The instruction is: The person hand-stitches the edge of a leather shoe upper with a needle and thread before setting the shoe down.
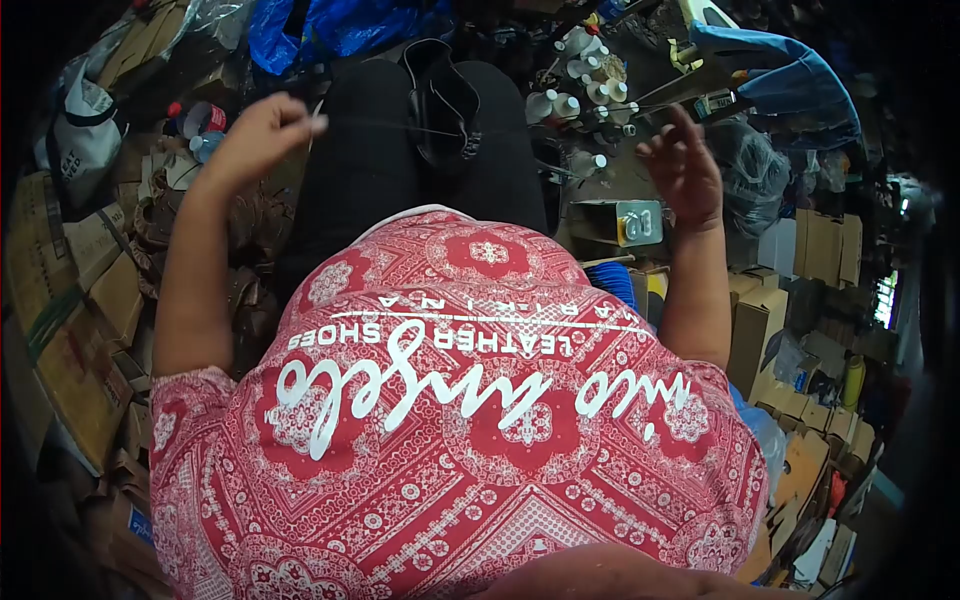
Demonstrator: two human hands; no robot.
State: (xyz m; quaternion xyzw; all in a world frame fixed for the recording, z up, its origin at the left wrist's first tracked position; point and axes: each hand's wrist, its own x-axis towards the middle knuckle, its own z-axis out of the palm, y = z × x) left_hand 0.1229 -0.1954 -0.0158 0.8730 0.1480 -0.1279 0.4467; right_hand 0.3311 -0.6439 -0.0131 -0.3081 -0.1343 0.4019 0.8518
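Between the knees of my black trousers stands a black shoe upper [440, 105] with pale stitched edges. My left hand [275, 132] is raised to its left, thumb and fingers pinched on a thread [385, 124]. That thread runs across to the right side of the upper. A short, thin, pale piece sticks up at the left fingertips, too small to name. Out to the right, my right hand [685, 170] is lifted, fingers apart and half bent, slightly blurred. Nothing shows clearly in it.
Several white-capped bottles [590, 75] and a metal tin [620, 222] stand near my right hand. A blue cloth [800, 85] hangs at upper right. Cardboard boxes [755, 320] pile up on the right; a white bag [85, 140] and more cardboard [75, 300] lie left.
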